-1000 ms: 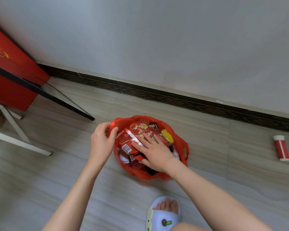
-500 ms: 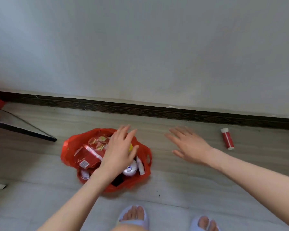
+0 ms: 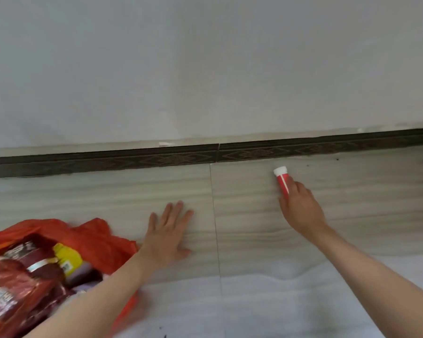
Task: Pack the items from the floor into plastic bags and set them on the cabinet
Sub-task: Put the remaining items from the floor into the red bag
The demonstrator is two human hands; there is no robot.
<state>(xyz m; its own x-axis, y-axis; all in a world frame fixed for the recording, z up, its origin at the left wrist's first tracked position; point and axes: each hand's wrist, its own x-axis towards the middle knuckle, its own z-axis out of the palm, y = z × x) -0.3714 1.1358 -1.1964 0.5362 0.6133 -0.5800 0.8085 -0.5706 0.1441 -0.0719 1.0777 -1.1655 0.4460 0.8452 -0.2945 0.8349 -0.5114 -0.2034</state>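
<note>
Grey tiled floor [image 3: 254, 240] meets a dark skirting board [image 3: 132, 161]. I see my right hand [image 3: 300, 208] closing on the red tube [image 3: 282, 180]; my left hand [image 3: 167, 236] lies flat, released, beside the red bag [image 3: 95, 237], whose packet labels are too blurred to read.

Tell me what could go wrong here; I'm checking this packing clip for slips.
The right hand has only just reached the red tube lying on the floor near the baseboard; a round tube could roll away if nudged. The red plastic bag sits open and unheld, left hand flat on the floor, so its packets may spill.
</note>
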